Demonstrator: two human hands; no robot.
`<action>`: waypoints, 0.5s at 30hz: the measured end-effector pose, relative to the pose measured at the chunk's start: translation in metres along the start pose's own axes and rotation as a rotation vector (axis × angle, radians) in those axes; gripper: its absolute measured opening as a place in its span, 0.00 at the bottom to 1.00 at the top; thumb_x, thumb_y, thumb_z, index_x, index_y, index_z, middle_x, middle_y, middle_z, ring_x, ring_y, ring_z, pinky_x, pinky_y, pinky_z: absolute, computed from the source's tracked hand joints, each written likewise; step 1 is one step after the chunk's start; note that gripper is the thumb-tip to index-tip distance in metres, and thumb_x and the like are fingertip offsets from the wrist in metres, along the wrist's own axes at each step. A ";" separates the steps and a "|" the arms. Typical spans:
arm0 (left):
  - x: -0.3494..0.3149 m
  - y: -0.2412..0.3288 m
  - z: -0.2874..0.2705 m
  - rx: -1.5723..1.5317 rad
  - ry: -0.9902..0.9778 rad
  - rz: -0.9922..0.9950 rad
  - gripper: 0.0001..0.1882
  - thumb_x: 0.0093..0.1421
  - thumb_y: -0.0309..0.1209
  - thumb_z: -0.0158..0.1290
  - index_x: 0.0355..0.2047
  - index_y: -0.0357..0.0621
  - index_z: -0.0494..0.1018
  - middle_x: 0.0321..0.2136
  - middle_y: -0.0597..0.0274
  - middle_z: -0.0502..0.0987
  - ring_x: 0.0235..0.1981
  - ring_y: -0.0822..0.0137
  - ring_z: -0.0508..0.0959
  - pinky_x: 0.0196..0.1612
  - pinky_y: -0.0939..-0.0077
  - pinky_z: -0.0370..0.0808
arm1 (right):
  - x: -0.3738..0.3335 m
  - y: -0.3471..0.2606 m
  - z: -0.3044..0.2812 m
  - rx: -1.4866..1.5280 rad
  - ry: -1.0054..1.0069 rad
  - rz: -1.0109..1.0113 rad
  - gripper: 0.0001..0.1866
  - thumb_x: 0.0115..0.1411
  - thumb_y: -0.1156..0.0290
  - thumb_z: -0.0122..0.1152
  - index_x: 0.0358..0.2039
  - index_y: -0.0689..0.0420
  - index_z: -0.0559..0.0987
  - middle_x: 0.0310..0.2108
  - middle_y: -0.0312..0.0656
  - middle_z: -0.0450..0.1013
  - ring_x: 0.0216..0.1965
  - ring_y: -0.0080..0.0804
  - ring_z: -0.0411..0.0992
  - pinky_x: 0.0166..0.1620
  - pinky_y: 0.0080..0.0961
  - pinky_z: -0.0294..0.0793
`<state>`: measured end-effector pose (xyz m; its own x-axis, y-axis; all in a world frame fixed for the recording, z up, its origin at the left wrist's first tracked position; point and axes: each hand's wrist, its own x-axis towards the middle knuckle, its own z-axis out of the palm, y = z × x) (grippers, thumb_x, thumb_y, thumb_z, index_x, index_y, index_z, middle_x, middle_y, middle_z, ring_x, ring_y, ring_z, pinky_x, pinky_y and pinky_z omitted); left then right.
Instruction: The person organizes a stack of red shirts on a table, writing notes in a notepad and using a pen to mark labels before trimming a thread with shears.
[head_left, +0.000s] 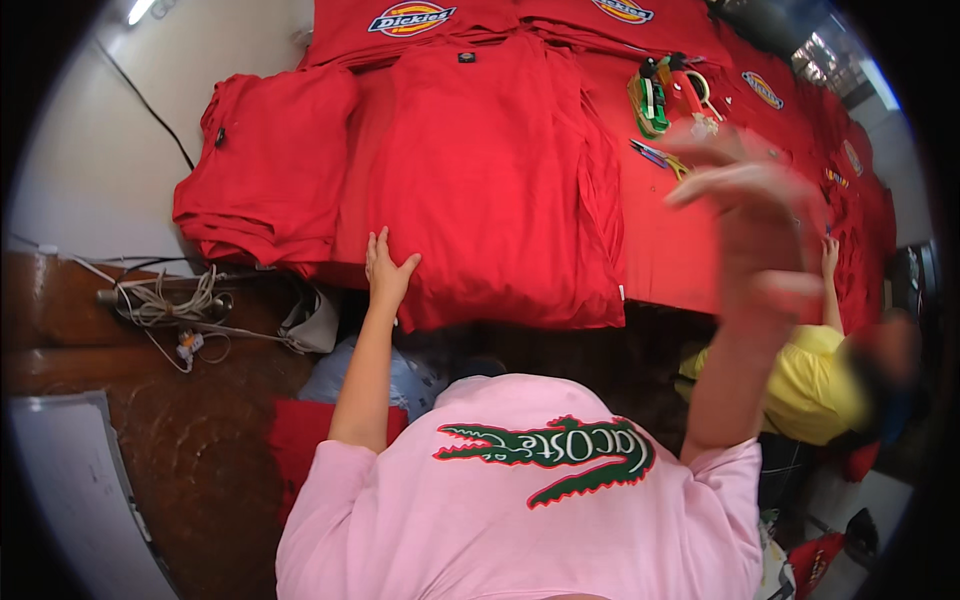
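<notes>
A stack of red T-shirts (pixel 490 180) lies on the table in front of me, its near edge hanging over the table's front. Flat against the left side of this stack rests my left hand (pixel 390 270), fingers apart and thumb toward the cloth. My right hand (pixel 745 190) is raised over the red surface at the right and smeared by motion. Its fingers blur too much to show whether they hold anything. Just left of it are scissors (pixel 675 165) with yellow handles and a green tool (pixel 652 100), beside a red tape dispenser (pixel 697 92).
Another pile of folded red shirts (pixel 275 160) sits at the left. Red shirts with printed badges (pixel 410 20) lie at the back. A co-worker in a yellow top (pixel 810 390) is at the right edge. Tangled white cables (pixel 170 300) lie at the lower left.
</notes>
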<state>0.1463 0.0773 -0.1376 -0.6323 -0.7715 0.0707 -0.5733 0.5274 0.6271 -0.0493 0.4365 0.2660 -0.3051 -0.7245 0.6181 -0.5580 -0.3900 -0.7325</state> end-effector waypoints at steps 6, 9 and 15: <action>0.020 0.004 0.002 0.060 0.013 -0.095 0.56 0.46 0.46 0.75 0.72 0.52 0.58 0.72 0.49 0.58 0.72 0.45 0.59 0.71 0.46 0.56 | 0.038 -0.071 -0.038 -0.190 -0.360 -0.207 0.16 0.65 0.65 0.60 0.49 0.61 0.81 0.54 0.47 0.78 0.58 0.38 0.74 0.60 0.35 0.70; 0.015 -0.002 0.000 0.044 0.030 -0.094 0.56 0.45 0.47 0.76 0.72 0.55 0.59 0.71 0.51 0.59 0.72 0.45 0.58 0.71 0.45 0.55 | 0.044 -0.076 -0.042 -0.219 -0.416 -0.205 0.16 0.67 0.63 0.57 0.48 0.60 0.81 0.54 0.46 0.78 0.57 0.37 0.74 0.59 0.34 0.70; 0.032 0.003 -0.007 0.085 -0.049 -0.097 0.59 0.41 0.49 0.77 0.72 0.58 0.59 0.70 0.52 0.58 0.70 0.45 0.59 0.71 0.45 0.56 | 0.072 -0.069 -0.044 -0.246 -0.374 -0.181 0.17 0.69 0.60 0.53 0.47 0.59 0.81 0.53 0.46 0.79 0.55 0.35 0.75 0.57 0.32 0.71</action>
<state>0.1282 0.0519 -0.1282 -0.5952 -0.8032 -0.0262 -0.6736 0.4809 0.5613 -0.0665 0.4363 0.3732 0.0871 -0.8294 0.5518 -0.7565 -0.4154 -0.5051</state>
